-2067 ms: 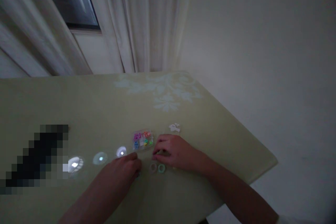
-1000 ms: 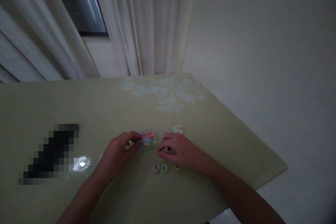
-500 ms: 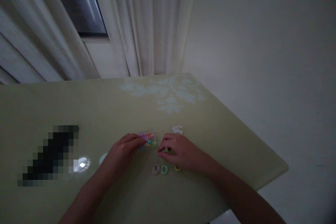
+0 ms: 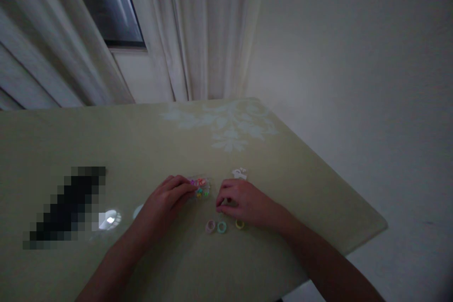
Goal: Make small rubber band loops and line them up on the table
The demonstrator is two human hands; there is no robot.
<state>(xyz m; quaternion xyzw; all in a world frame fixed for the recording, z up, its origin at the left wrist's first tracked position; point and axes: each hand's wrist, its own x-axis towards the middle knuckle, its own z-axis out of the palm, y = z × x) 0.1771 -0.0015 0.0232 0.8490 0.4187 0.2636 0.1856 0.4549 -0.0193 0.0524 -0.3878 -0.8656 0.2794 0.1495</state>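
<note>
A small clear pack of colourful pieces (image 4: 201,182) lies on the table, with pink, orange, yellow and green bits inside. My left hand (image 4: 171,196) grips its left side, thumb and fingers closed on the edge. Just to the right, my right hand (image 4: 246,200) is pinched above the table; whatever is between its fingertips is too small to make out. Below the hands are a pink ring (image 4: 210,232), a mint-green ring (image 4: 222,232) and a yellow ring (image 4: 239,228). Small white pieces (image 4: 239,174) lie just beyond my right hand.
The pale green table (image 4: 159,151) has a white floral pattern (image 4: 230,125) towards its far edge. A pixelated dark object (image 4: 67,207) lies at the left. Light reflects off the glossy top beside it. Curtains (image 4: 212,33) and a wall stand behind.
My right hand has shifted slightly right, away from the clear pack, and more of the yellow ring shows. My left hand stays on the pack.
</note>
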